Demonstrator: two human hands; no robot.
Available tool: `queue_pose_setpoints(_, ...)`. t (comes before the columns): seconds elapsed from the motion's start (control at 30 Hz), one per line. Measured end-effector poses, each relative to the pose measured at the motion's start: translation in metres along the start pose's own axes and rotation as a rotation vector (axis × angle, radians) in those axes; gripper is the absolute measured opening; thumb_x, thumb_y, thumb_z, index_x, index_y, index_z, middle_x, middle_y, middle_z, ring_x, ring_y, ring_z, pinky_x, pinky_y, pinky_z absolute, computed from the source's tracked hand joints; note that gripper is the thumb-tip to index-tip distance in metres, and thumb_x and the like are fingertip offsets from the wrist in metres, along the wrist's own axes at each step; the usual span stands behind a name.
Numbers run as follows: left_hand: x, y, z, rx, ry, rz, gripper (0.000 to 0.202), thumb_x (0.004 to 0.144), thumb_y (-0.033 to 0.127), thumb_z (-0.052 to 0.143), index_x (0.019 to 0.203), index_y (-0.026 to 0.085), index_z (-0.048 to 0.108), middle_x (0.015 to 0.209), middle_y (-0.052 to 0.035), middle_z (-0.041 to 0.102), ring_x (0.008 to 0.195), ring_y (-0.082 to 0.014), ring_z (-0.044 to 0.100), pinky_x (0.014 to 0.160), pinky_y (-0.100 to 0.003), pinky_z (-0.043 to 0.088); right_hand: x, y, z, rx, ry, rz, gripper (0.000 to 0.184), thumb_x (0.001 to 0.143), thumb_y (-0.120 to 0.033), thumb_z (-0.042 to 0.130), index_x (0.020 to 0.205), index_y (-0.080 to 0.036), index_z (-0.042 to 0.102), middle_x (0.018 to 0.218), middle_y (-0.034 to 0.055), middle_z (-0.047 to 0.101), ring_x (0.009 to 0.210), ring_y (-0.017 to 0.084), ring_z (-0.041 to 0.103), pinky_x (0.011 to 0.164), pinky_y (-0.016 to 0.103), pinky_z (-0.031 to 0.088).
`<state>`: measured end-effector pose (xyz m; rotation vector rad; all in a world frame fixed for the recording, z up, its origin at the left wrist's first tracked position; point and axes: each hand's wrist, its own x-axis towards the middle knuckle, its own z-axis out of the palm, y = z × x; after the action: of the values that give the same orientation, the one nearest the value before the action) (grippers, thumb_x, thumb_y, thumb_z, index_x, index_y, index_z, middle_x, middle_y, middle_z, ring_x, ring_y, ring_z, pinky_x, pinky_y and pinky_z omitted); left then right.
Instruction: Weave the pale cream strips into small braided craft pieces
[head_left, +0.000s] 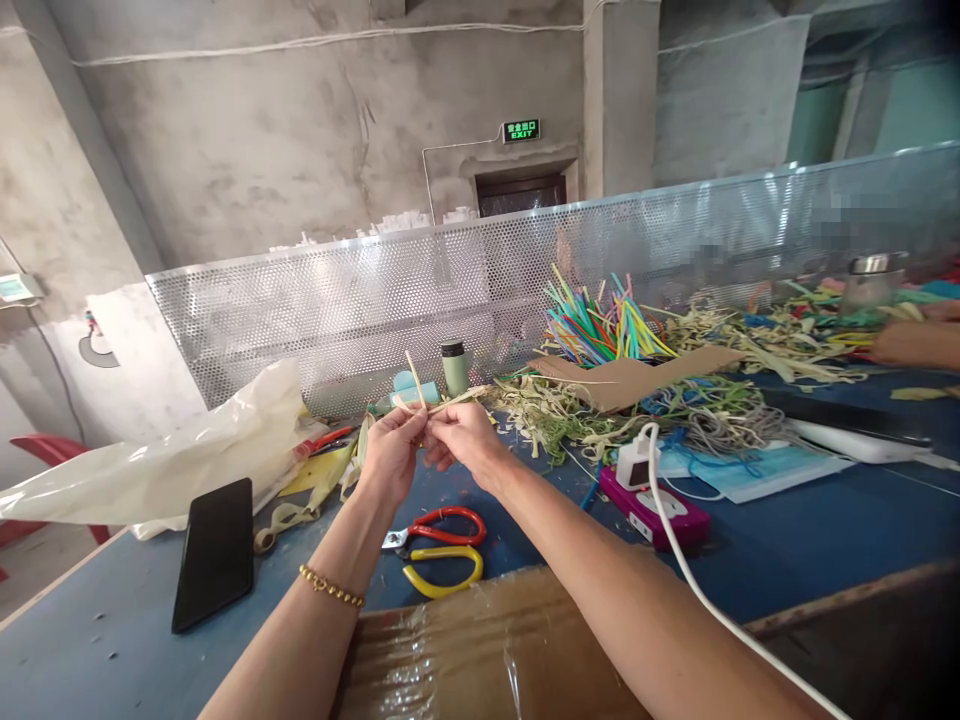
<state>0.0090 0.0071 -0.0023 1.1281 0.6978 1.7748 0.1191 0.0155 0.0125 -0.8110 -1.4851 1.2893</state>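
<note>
My left hand [393, 448] and my right hand [466, 438] meet above the blue table, fingertips pinched close together. Between them is a pale, straw-coloured strip [415, 376], like dried husk, with one thin end sticking up and other ends spreading sideways. The left thumb and fingers are closed on it, and so are those of the right hand. My fingers hide where the ends cross. Just below the hands lies a pair of scissors [448, 548] with one red and one yellow handle loop.
A black phone [214, 555] and a plastic bag [187, 450] lie left. A taped cardboard box [480, 650] sits in front. To the right are a purple power strip [675, 515], tangled husk strips [562, 415] and colourful stems [600, 325]. Another person's hand [911, 343] shows far right.
</note>
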Motion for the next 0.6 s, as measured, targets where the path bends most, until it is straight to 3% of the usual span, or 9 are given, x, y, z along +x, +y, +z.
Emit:
queue_pose_setpoints(0.1,-0.0001,-0.0016,0.0012,0.009,0.071,0.020,0.029,0.056,0.024,0.085,0.075,0.008,0.068,0.062,-0.0020,0.061,0.048,-0.0082,0.049,0.046,-0.022,0.035,-0.0011,0.0007,0.0010,-0.116,0.006,-0.022,0.025,0.085,-0.016,0.059,0.060,-0.014,0.059,0.048,-0.0011,0.059,0.037,0.010,0.056,0.031,0.017,0.041)
queue_pose_setpoints(0.33,-0.0005,-0.0023,0.0016,0.011,0.160,0.040,0.025,0.053,0.021,0.085,0.068,0.008,0.069,0.068,-0.0049,0.064,0.052,-0.0091,0.052,0.048,-0.023,0.038,-0.0015,0.0040,0.0046,-0.132,0.017,-0.056,0.016,0.085,-0.015,0.056,0.072,-0.015,0.065,0.049,-0.0023,0.058,0.038,0.013,0.057,0.032,0.020,0.044)
queue_pose_setpoints(0.6,-0.0017,0.0027,0.0026,-0.004,0.188,0.044,0.023,0.052,0.019,0.085,0.066,0.008,0.071,0.067,-0.0054,0.064,0.055,-0.0095,0.052,0.050,-0.024,0.039,-0.0013,0.0071,0.0063,-0.123,0.009,-0.091,0.015,0.084,-0.014,0.059,0.069,-0.016,0.060,0.047,-0.0036,0.056,0.036,0.013,0.055,0.033,0.021,0.045)
